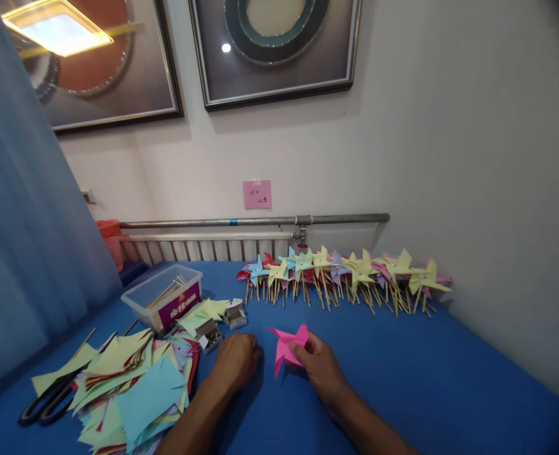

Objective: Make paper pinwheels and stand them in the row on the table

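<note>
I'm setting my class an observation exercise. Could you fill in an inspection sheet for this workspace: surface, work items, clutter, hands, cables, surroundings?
Surface: blue tabletop, things along its far and left sides.
Work items: pink paper pinwheel; two small open boxes, the nearer holding small shiny pieces; clear tub with sticks; row of pinwheels on sticks.
Clutter: loose coloured paper heap, dark-handled scissors beside it.
Hands: right hand grips the pink paper pinwheel; left hand curled near the boxes, contents hidden if any.
Cables: nothing seen.
Surroundings: blue curtain, framed pictures, radiator, pink note on the wall.
</note>
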`<state>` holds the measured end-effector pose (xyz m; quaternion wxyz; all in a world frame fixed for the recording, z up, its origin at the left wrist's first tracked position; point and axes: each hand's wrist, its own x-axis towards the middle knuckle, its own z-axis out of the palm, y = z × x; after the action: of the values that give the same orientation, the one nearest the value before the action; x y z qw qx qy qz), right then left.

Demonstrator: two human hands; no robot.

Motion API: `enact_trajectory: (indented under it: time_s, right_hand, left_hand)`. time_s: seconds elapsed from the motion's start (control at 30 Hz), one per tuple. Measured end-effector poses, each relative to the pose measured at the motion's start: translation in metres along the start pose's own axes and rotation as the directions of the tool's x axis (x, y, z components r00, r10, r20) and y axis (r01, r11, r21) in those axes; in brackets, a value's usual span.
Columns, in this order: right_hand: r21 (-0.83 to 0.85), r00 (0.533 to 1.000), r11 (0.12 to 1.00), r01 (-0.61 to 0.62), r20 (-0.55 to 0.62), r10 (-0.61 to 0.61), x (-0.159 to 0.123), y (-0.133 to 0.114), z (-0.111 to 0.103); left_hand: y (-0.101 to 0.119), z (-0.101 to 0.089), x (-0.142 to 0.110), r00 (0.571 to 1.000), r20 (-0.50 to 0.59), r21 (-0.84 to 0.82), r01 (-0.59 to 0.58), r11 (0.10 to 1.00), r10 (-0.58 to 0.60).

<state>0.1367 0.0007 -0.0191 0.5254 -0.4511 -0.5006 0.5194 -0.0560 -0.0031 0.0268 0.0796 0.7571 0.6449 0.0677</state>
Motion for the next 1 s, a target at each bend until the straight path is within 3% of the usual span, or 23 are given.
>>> enact_trajectory:
  time_s: [0.13,0.27,0.33,0.47,0.73,1.0]
  right_hand:
    - [0.014,1.0,1.0,0.0,-0.002,0.0,0.0,-0.001,0.0]
    - [0.045,1.0,0.999,-0.023,-0.002,0.023,-0.003,-0.009,0.002]
    - [0.058,1.0,0.998,-0.031,0.001,0.031,-0.005,-0.012,0.003]
    - [0.057,0.999,0.998,-0.033,-0.005,0.034,-0.007,-0.016,0.004]
    - [0.055,1.0,0.998,-0.023,0.0,0.023,-0.008,-0.018,0.003]
    - [0.062,1.0,0.998,-0.029,-0.005,0.03,-0.009,-0.018,0.005]
  left_hand:
    - [-0.003,0.002,0.002,0.999,-0.028,-0.131,-0.03,0.991,0.027]
    - [-0.02,0.001,0.01,0.999,-0.013,-0.395,-0.038,0.918,0.035]
    - [-0.03,0.0,0.014,1.0,-0.018,-0.44,-0.028,0.897,0.022]
    - [-0.038,0.002,0.016,0.998,0.015,-0.462,-0.042,0.886,0.055]
    - [-0.028,0.005,0.014,0.991,0.046,-0.436,-0.096,0.895,0.129]
    - [-0.018,0.0,0.007,0.985,0.036,-0.288,-0.149,0.946,0.166]
